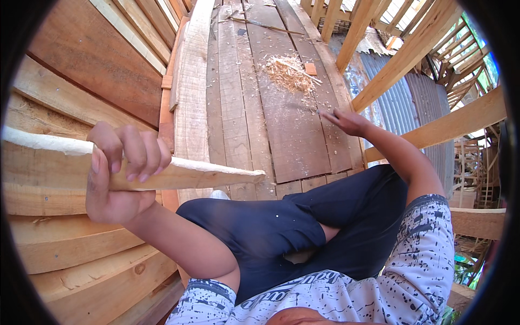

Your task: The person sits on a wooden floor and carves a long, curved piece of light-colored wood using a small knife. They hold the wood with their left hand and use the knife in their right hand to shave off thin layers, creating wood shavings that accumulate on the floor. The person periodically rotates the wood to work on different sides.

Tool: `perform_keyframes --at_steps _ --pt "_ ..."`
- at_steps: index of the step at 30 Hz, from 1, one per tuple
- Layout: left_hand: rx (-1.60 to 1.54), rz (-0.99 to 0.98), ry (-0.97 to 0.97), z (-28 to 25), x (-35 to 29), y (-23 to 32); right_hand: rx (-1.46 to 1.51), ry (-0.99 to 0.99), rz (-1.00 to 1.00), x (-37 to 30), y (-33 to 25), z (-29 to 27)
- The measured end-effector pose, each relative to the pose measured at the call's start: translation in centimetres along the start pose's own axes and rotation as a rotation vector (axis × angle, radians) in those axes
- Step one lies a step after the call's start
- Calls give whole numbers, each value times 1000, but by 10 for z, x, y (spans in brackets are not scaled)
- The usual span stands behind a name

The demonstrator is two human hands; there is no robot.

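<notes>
My left hand [127, 170] is closed around a long wooden plank [206, 177] with a pale, rough upper edge. The plank runs from the left rim across in front of me and narrows to a tip above my lap. On the right, my right hand [345, 121] reaches out low over the plank floor [292, 141]. Its fingers are stretched out and apart, with no clear object in them. A small dark spot shows by the fingertips, too blurred to name. Beyond that hand lies a pile of wood shavings [290, 74].
A small orange-brown wood block [310, 69] and a thin stick [265, 25] lie on the floor. Stacked boards form a wall [81, 254] at my left. Wooden posts and a beam [449, 124] stand on the right, with corrugated metal sheets [387, 92] beyond. My crossed legs fill the near middle.
</notes>
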State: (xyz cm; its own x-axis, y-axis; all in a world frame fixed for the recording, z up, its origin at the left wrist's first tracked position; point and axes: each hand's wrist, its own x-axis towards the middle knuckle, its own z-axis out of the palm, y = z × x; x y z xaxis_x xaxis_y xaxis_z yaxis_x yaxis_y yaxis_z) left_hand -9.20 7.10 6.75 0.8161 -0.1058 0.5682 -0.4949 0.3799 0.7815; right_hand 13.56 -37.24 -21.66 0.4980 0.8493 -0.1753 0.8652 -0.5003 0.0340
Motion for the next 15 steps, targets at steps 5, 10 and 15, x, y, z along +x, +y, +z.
perform_keyframes --at_steps 5,10,15 --pt "12 1 -9 -1 0 0 -13 -111 -148 3 -8 7" --pt "15 -10 4 0 0 0 66 9 75 9 -7 10" --pt "9 -8 -8 -1 0 1 51 -115 -148 15 -21 3"
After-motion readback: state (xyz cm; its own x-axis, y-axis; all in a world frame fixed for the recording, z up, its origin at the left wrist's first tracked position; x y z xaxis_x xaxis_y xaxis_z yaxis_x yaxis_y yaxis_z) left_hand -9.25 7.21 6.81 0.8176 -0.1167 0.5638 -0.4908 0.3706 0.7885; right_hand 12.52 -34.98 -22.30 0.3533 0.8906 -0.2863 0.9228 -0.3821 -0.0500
